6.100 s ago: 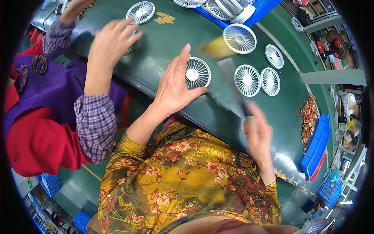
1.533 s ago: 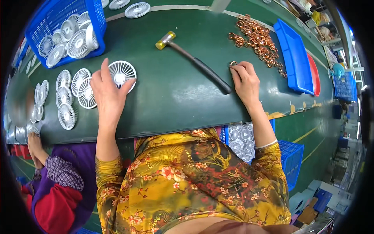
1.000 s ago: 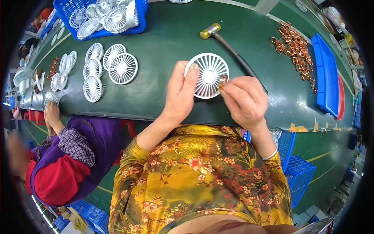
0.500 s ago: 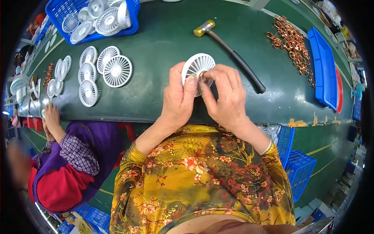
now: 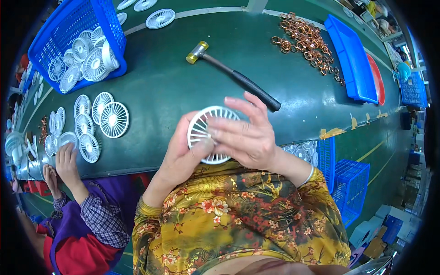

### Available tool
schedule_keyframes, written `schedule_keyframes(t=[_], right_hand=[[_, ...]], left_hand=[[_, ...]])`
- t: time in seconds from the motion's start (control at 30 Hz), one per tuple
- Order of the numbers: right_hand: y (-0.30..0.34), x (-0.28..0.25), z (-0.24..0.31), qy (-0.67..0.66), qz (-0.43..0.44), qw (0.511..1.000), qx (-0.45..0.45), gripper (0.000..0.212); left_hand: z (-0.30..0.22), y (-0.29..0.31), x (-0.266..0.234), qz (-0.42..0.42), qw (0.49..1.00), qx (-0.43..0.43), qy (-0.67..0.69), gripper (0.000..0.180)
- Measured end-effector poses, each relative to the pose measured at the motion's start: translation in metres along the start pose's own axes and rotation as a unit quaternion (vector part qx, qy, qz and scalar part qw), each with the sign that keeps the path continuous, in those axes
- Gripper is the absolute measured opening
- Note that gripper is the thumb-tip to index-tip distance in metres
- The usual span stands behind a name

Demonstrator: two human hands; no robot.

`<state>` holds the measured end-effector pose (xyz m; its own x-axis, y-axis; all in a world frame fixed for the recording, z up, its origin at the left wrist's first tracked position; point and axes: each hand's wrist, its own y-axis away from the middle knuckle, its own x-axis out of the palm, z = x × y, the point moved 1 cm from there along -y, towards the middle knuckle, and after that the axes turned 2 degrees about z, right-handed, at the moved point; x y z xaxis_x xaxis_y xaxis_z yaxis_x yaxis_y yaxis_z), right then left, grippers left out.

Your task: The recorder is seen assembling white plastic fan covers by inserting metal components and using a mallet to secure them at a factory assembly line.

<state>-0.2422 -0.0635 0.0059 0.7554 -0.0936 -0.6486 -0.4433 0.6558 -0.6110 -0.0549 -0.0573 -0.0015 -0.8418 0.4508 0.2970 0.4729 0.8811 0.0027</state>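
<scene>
My left hand (image 5: 176, 158) grips a white round fan grille (image 5: 198, 129) with radial slats by its left side, the thumb pressed over the front near the hub. Across the grille's face lies my right hand (image 5: 250, 140), its fingers stretched out and spread, the lower ones smeared by motion. Those fingers hide the grille's middle, so the copper ring is not visible there. Beyond my hands a mallet (image 5: 254, 88) with a black grip and clear yellow head rests on the green table (image 5: 174, 82).
At far right are a heap of copper rings (image 5: 307, 39), a blue tray (image 5: 350, 59) and a red tray (image 5: 376, 78). Several white grilles (image 5: 114, 119) lie to the left, below a blue basket (image 5: 103, 23) of grilles. A co-worker's hand (image 5: 68, 162) works at the left edge.
The grille and both hands have come lower, nearer my body. My right fingers have left their pinch on the copper ring and spread over the grille. The view has shifted; the co-worker's hand now touches a grille.
</scene>
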Motion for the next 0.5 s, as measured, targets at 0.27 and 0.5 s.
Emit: schedule_keyframes(t=[0.27, 0.5], right_hand=[[-0.016, -0.022, -0.051, -0.227, 0.118, 0.966, 0.026, 0.021], [-0.039, -0.041, -0.195, 0.465, 0.003, 0.847, 0.257, 0.028]], left_hand=[[0.020, -0.011, 0.002, -0.092, 0.917, 0.152, -0.358, 0.043], [0.036, -0.027, -0.006, -0.058, 0.748, 0.154, -0.643, 0.054]])
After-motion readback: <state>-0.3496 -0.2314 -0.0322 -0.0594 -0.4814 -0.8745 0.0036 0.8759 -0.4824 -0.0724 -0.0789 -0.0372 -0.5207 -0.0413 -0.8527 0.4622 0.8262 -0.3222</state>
